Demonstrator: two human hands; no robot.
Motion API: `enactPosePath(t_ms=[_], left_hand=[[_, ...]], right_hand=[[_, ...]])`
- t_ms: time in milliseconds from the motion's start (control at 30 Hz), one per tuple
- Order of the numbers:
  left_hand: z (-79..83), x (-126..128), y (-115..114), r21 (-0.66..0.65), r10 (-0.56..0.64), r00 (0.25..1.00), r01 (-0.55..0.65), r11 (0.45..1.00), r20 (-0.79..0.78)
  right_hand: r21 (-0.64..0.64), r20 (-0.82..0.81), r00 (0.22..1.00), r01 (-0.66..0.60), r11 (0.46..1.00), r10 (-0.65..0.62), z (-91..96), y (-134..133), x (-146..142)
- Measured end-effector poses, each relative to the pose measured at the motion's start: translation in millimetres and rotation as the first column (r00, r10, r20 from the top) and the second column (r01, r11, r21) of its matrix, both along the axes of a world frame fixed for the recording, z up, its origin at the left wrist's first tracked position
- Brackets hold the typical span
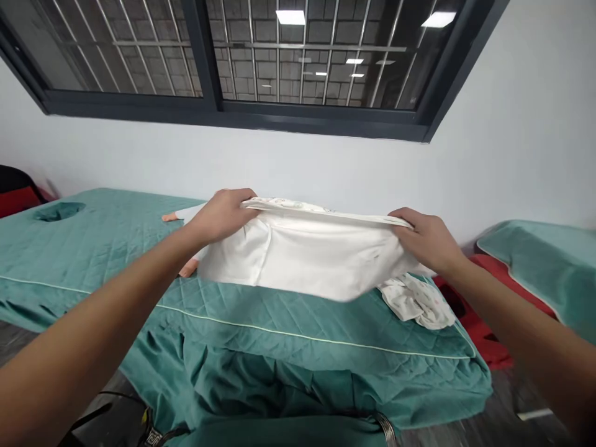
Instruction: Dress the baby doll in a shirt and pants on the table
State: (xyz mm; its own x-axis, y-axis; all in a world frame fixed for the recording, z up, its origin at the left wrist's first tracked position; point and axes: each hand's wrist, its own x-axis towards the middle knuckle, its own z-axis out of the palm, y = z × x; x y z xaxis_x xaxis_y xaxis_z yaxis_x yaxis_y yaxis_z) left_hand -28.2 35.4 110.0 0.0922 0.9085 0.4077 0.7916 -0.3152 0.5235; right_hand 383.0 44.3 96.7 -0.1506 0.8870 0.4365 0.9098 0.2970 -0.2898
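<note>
Both my hands stretch a white cloth (321, 254) between them above the massage bed. Its top edge is pulled nearly straight, the lower part hangs loose, and a vertical seam and a faint print along the top show. My left hand (228, 214) is closed on the top left corner. At the top right corner, my right hand (426, 239) pinches the edge between thumb and fingers. Behind the cloth lies what looks like a doll; only its small hand (169, 216), foot (189, 268) and white sleeve (189, 213) show, the rest being hidden.
A crumpled printed white cloth (419, 301) lies at the right end of the green quilted bed (116, 248), which has a face hole (59, 212) at the left. Beyond it stand a red item (496, 273) and another green-covered surface (544, 254). A barred window (307, 56) is above.
</note>
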Motion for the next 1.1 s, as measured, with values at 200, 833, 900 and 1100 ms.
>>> enactPosePath(t_ms=[200, 833, 900, 1100], left_hand=[[-62.0, -7.9, 37.2, -0.154, 0.109, 0.972, -0.077, 0.985, 0.207], [-221.3, 94.0, 54.3, -0.283, 0.166, 0.953, -0.237, 0.929, -0.253], [-221.4, 96.7, 59.8, -0.263, 0.227, 0.944, -0.288, 0.921, -0.239], [-221.4, 98.0, 86.3, -0.224, 0.272, 0.941, -0.315, 0.922, -0.203]], right_hand=[[-0.156, 0.237, 0.971, 0.073, 0.985, -0.034, -44.3, 30.6, -23.1], [-0.278, 0.111, 0.964, 0.263, 0.924, -0.241, -210.3, 40.5, -139.7], [-0.236, 0.096, 0.96, 0.277, 0.931, -0.262, -211.9, 44.1, -142.0], [-0.158, 0.016, 0.962, 0.273, 0.949, -0.274, -215.1, 64.3, -143.9]])
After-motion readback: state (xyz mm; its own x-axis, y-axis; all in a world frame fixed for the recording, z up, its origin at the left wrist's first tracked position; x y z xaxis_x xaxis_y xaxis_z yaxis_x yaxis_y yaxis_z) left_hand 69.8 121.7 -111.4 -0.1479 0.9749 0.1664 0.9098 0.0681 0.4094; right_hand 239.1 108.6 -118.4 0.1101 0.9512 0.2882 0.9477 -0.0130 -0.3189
